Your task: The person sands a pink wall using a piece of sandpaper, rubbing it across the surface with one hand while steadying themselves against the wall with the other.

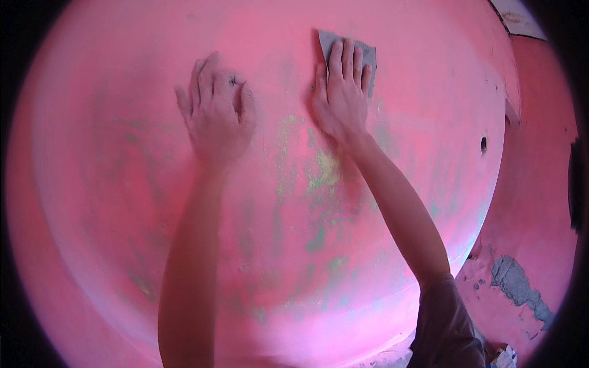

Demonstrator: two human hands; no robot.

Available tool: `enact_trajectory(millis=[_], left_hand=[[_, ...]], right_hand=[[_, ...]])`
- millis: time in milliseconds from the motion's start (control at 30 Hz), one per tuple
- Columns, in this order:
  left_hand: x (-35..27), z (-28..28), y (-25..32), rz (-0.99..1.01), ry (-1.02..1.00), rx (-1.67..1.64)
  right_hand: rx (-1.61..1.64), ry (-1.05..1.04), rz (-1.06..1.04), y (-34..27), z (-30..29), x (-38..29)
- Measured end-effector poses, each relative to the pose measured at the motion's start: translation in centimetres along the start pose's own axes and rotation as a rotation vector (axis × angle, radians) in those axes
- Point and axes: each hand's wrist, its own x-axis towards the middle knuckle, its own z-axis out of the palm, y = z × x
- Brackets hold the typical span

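Observation:
Before me is a pink painted wall [257,221], worn through to green and yellowish patches. My right hand [343,94] lies with its fingers extended on a grey sheet [368,55], probably sandpaper, pressing it flat against the upper part of the wall. One corner of the sheet stands up slightly at its upper left. To the left, my left hand [218,108] rests on the wall with its fingers apart and holds nothing. A small dark mark shows beside its index finger.
A small dark hole [483,145] pierces the wall at the right. Beyond its edge, another pink surface carries a rough grey patch of mortar or plaster [513,280]. A dark object [574,184] stands at the far right, and a small whitish packet [505,358] lies at the bottom right.

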Motion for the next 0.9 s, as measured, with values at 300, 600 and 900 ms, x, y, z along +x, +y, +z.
enact_trajectory(millis=[300,600,900], left_hand=[[-0.1,0.3,-0.1,-0.006,-0.007,-0.050],[-0.2,0.7,0.2,-0.015,-0.033,-0.073],[-0.4,1.0,0.3,-0.034,-0.010,-0.060]], right_hand=[[0.081,-0.367,-0.162,-2.8,-3.4,-9.8],[0.029,-0.226,-0.100,-2.1,-2.2,-7.3],[-0.026,-0.179,-0.077,1.8,-1.4,-5.7]])
